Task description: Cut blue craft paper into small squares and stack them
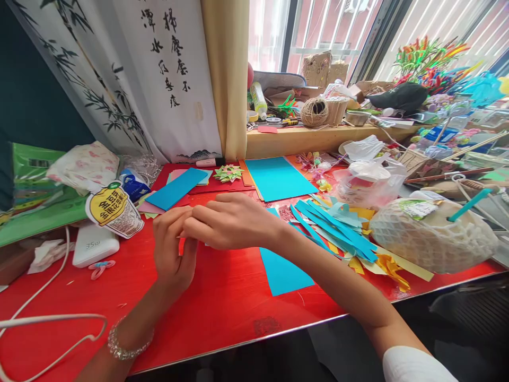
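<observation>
Above the red table (230, 307), my two hands meet with fingers bent together. My left hand (175, 246), below a clear beaded bracelet (129, 339), is closed with thumb and fingers pinched. Over its fingertips lies my right hand (228, 220), also closed, its fingers curled downward. Whatever they hold, if anything, is hidden behind the fingers. A blue paper sheet (286, 273) lies partly under my right forearm. Cut blue paper strips (338, 228) are heaped to its right. Just beyond my hands lies a blue folded paper piece (177, 188) on other coloured papers.
A larger blue sheet (280, 178) and a green-pink paper ornament (228, 173) lie toward the back. At right stands a netted coconut (433, 233) with a straw. A white power bank (95, 245) and cable (55, 321) occupy the left. Craft supplies crowd the windowsill (294, 139).
</observation>
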Demonstrator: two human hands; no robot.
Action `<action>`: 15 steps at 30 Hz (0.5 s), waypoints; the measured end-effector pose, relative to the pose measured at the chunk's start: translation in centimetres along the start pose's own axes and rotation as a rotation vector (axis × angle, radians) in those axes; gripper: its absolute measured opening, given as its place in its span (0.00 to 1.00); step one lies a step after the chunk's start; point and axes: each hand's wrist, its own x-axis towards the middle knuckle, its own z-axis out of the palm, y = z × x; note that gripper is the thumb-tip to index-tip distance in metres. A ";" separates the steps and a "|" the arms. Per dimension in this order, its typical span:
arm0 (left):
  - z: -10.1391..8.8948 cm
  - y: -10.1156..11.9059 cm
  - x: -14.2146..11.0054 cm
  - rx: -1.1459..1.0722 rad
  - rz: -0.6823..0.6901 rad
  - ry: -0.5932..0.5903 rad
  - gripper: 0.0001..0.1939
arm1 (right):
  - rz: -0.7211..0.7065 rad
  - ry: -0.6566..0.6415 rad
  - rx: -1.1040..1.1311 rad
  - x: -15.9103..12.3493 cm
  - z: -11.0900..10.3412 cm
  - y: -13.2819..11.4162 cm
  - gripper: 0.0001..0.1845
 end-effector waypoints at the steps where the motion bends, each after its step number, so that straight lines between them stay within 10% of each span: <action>1: -0.1 -0.1 0.1 -0.009 0.018 -0.014 0.11 | 0.002 0.000 -0.004 0.1 0.1 -0.3 0.12; 15: 0.0 0.3 0.1 -0.062 0.045 -0.073 0.06 | 0.079 -0.011 0.056 -0.4 1.2 0.0 0.11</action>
